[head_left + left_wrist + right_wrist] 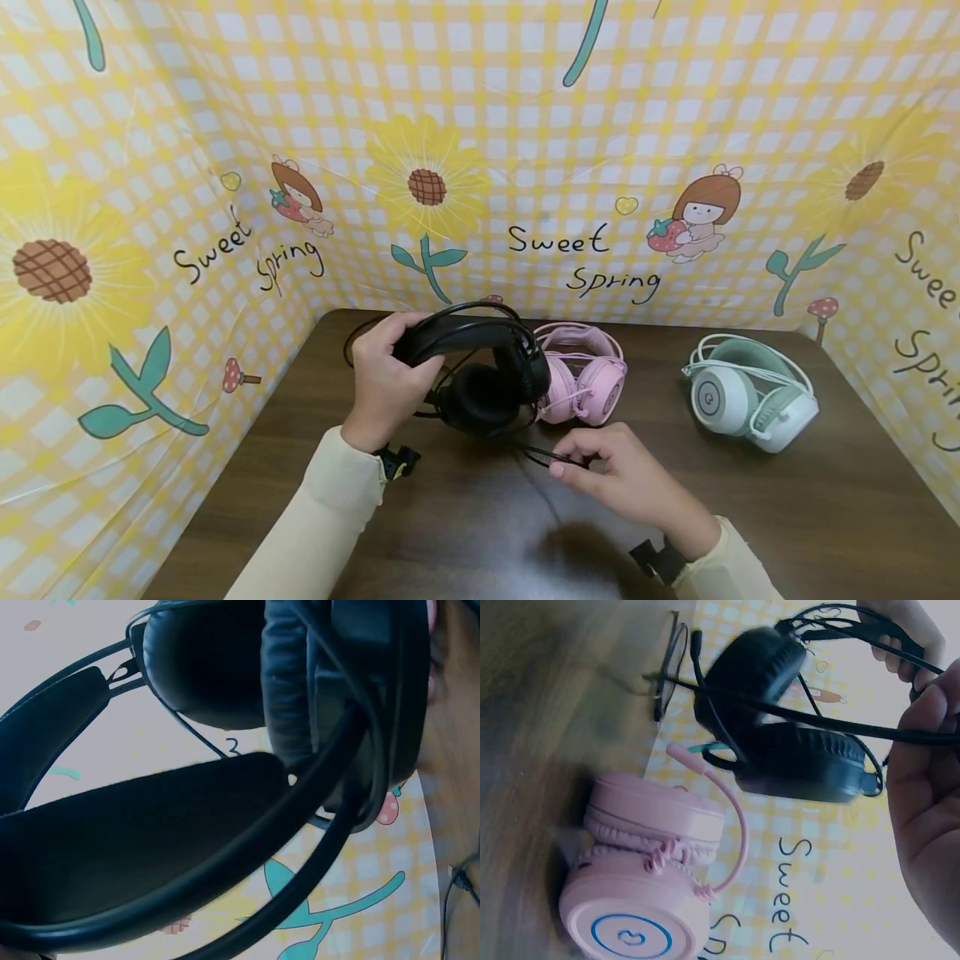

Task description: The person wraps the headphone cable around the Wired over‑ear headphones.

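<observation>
A black headset (483, 398) with padded ear cups is held up over the dark wood table. My left hand (386, 375) grips its headband (142, 825), fingers over the top and thumb beneath. To the right and nearer the front edge, my right hand (626, 475) pinches the headset's black cable (832, 727) between thumb and fingers. In the right wrist view the cable runs from that hand past the ear cups, and a thin microphone boom (705, 682) sticks out from one cup.
A pink headset (600, 396) sits right behind and beside the black one. Farther right stands a white and green headset (723, 404). Yellow checked cloth (480, 167) hangs along the back and sides of the table (435, 525). More black cable lies by the left edge.
</observation>
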